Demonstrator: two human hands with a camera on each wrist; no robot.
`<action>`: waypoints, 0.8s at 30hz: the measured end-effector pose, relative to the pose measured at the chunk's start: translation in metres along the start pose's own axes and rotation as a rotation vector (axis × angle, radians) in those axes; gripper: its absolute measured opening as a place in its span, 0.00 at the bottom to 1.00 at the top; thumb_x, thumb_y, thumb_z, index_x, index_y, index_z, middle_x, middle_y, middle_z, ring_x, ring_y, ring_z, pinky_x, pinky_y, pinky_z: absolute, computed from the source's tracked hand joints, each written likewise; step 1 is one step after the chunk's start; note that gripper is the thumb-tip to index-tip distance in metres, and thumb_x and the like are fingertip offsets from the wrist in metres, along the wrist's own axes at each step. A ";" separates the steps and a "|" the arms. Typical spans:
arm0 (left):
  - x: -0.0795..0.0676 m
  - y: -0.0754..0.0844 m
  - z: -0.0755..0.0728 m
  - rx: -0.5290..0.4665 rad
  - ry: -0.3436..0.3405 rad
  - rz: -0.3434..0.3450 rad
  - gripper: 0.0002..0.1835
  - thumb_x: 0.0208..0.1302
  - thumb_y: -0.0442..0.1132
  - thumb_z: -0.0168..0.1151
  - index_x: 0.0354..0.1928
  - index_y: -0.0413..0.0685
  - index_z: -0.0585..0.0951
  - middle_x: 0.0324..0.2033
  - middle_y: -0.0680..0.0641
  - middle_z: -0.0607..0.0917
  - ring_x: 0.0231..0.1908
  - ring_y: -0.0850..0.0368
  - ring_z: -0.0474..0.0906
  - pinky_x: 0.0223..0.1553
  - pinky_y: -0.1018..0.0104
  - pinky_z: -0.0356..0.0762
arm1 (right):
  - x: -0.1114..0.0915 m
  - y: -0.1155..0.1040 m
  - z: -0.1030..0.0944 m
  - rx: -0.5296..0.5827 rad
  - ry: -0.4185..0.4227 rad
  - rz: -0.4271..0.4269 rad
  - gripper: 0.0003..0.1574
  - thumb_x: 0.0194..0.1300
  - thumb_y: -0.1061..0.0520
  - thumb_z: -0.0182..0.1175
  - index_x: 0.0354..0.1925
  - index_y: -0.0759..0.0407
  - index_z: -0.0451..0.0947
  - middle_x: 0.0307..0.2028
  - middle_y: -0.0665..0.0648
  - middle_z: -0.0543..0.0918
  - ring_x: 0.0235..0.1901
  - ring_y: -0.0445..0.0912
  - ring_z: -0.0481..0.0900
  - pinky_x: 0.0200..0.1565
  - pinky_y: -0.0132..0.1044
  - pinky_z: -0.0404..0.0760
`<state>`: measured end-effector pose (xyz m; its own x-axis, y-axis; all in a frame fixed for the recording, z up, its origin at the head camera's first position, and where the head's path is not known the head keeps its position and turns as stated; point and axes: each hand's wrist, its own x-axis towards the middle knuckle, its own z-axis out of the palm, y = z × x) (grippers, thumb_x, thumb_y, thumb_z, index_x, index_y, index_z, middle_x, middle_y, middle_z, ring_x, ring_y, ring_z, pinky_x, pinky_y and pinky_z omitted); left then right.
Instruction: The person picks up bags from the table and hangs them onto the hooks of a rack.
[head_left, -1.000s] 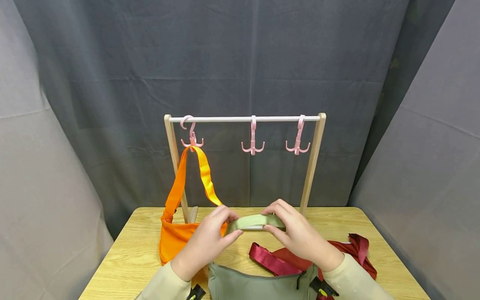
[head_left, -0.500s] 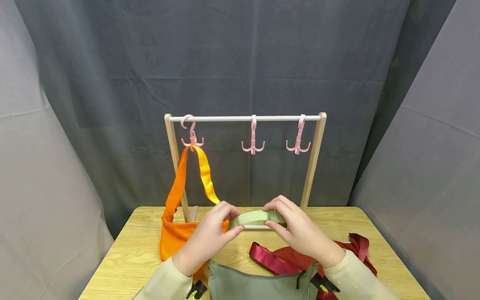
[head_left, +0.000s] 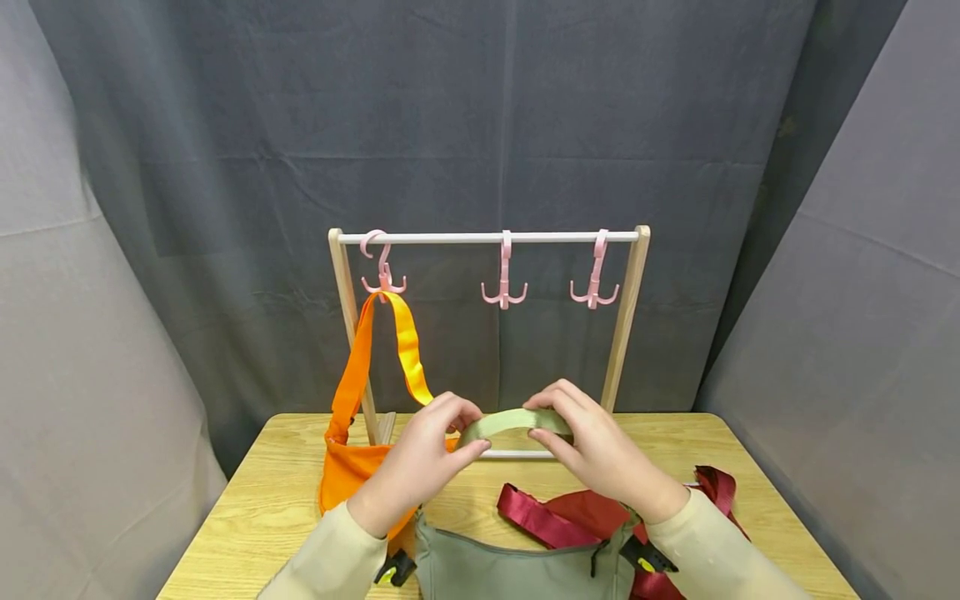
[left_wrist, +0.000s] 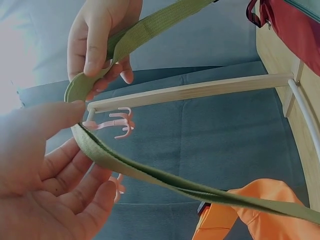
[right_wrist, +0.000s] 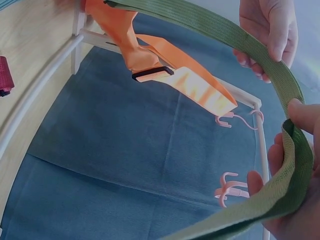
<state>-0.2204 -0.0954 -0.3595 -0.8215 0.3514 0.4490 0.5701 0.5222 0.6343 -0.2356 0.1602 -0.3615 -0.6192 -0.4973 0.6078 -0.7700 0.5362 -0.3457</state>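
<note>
Both hands hold the light green strap (head_left: 513, 422) of a grey-green bag (head_left: 525, 571) at the bottom of the head view. My left hand (head_left: 423, 458) pinches the strap's left part between thumb and fingers. On the other side, my right hand (head_left: 596, 446) pinches its right part. Between them the strap bows upward in a short arch. Seen from the left wrist, the webbing (left_wrist: 150, 172) runs down from both hands in two lengths. The bag's lower part is cut off by the frame edge.
A wooden rack with a white bar (head_left: 442, 238) stands behind the hands. An orange bag (head_left: 352, 475) hangs by its strap from the left pink hook (head_left: 385, 275). The middle hook (head_left: 505, 275) and right hook (head_left: 597, 275) bear nothing. A dark red bag (head_left: 588, 512) lies right on the table (head_left: 225, 533).
Both hands have risen slightly with the green strap, which now arches a little more. The grips look the same, and the orange bag stays on its hook.
</note>
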 end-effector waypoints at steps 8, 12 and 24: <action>0.006 0.002 -0.001 -0.020 -0.012 -0.043 0.11 0.62 0.37 0.75 0.43 0.52 0.82 0.37 0.57 0.79 0.40 0.62 0.78 0.53 0.57 0.83 | 0.005 0.000 -0.003 0.000 0.008 0.004 0.20 0.64 0.59 0.72 0.53 0.52 0.78 0.47 0.45 0.78 0.40 0.36 0.75 0.41 0.30 0.80; 0.008 0.003 -0.002 -0.017 -0.005 -0.046 0.11 0.62 0.37 0.75 0.43 0.52 0.82 0.37 0.57 0.79 0.39 0.63 0.78 0.52 0.61 0.83 | 0.007 0.000 -0.004 0.005 0.003 0.025 0.20 0.65 0.58 0.72 0.53 0.52 0.78 0.47 0.45 0.78 0.40 0.36 0.75 0.42 0.30 0.81; 0.016 0.005 -0.004 -0.022 0.010 -0.045 0.10 0.62 0.38 0.75 0.43 0.51 0.83 0.38 0.55 0.80 0.39 0.61 0.78 0.49 0.59 0.83 | 0.013 0.001 -0.010 0.009 -0.011 0.065 0.20 0.65 0.57 0.71 0.53 0.52 0.78 0.47 0.46 0.78 0.38 0.37 0.74 0.40 0.30 0.80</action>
<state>-0.2305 -0.0903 -0.3461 -0.8460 0.3200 0.4265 0.5331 0.5195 0.6678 -0.2430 0.1612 -0.3464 -0.6696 -0.4690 0.5760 -0.7294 0.5615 -0.3908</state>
